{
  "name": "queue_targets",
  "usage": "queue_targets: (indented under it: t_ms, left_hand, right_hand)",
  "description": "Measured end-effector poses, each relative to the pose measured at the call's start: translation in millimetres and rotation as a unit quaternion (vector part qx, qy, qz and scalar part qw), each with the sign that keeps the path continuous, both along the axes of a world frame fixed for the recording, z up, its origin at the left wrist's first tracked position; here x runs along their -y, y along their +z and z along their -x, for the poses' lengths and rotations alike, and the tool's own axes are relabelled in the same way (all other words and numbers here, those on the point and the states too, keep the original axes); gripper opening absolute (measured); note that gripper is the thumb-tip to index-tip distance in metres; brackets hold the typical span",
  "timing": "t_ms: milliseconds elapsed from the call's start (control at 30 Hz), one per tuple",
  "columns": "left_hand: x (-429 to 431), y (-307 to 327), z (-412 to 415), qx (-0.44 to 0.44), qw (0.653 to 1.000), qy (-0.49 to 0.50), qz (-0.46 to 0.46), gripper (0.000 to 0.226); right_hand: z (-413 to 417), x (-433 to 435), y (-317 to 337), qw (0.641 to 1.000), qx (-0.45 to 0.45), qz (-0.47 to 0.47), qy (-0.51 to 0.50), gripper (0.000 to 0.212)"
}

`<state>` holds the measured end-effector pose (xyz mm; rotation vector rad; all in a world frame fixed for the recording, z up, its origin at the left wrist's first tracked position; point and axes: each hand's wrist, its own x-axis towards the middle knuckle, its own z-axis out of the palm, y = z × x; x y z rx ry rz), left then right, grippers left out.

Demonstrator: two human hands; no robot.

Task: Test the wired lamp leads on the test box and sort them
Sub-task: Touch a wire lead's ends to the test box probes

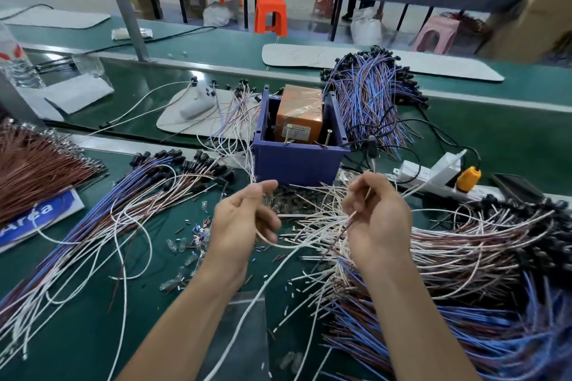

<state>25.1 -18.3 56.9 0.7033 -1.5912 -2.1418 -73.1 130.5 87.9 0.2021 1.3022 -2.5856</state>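
The test box (pixel 298 114) is an orange block standing in a blue bin (pixel 297 161) at the middle of the green bench, with two brass pins poking up at its front. Just in front of it my left hand (pixel 244 219) curls its fingers round a white lead (pixel 297 245) that loops below it. My right hand (pixel 377 219) pinches the thin ends of leads, one brown wire (pixel 339 237) trailing down from it. Piles of leads lie left (pixel 130 204), right (pixel 464 247) and behind the bin (pixel 368 102).
A white power strip (pixel 433 175) with an orange plug (pixel 469 178) lies right of the bin. Loose clear caps and wire scraps (pixel 192 241) litter the mat. A brown wire bundle (pixel 34 164) and a blue sign (pixel 37 219) sit at the left. A conveyor runs behind.
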Motion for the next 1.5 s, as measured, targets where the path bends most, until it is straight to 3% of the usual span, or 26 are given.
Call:
queue_targets:
  t_ms: [100, 267, 400, 467, 700, 800, 867, 1000, 1133, 1200, 1300, 1333, 1400, 1500]
  left_hand:
    - [7, -5, -10, 0.000, 1.000, 0.007, -0.020, 0.051]
    - [-1, -11, -14, 0.042, 0.997, -0.059, -0.036, 0.032]
    - [-10, -15, -17, 0.103, 0.984, -0.116, 0.091, 0.026]
    - [-15, -17, -18, 0.125, 0.978, -0.126, 0.108, 0.016]
    - [-29, -15, -12, 0.124, 0.978, -0.164, -0.040, 0.024]
    - [-34, -12, -5, 0.072, 0.982, -0.105, -0.137, 0.014]
    - [-33, -9, -2, 0.032, 0.977, -0.055, -0.204, 0.022]
    - [-24, -6, 0, -0.006, 0.977, -0.013, -0.213, 0.020]
    - [-13, -3, -1, -0.014, 0.984, -0.019, -0.177, 0.019]
    - [-6, 0, -5, -0.016, 0.988, -0.039, -0.150, 0.017]
    - [2, 2, -10, -0.019, 0.991, -0.055, -0.123, 0.017]
    - [4, 3, -11, -0.017, 0.991, -0.056, -0.116, 0.018]
    - [6, 3, -11, -0.011, 0.992, -0.058, -0.111, 0.018]
    - [2, 3, -8, -0.006, 0.991, -0.075, -0.110, 0.017]
  right_hand:
    - [4, -12, -6, 0.998, 0.016, 0.052, -0.021, 0.033]
    - [8, -17, -13, 0.981, 0.037, 0.187, -0.017, 0.012]
    - [13, -24, -14, 0.963, 0.078, 0.259, -0.012, 0.023]
    - [14, -28, -13, 0.946, 0.079, 0.314, -0.020, 0.024]
    - [7, -24, -10, 0.917, 0.080, 0.390, -0.026, 0.019]
    - [0, -20, -13, 0.921, 0.087, 0.379, -0.012, 0.019]
    - [-4, -21, -17, 0.927, 0.093, 0.363, 0.005, 0.020]
    - [-8, -31, -24, 0.951, 0.107, 0.268, 0.106, 0.022]
    - [-11, -49, -27, 0.964, 0.090, 0.116, 0.224, 0.030]
    - [-5, -58, -22, 0.978, 0.061, 0.050, 0.194, 0.049]
    - [0, -68, -6, 0.992, -0.044, -0.103, 0.054, 0.075]
    - [0, -70, -1, 0.980, -0.087, -0.181, -0.004, 0.079]
    - [-3, -71, 6, 0.917, -0.204, -0.337, -0.061, 0.071]
    - [-16, -51, 11, 0.830, -0.335, -0.442, 0.067, 0.042]
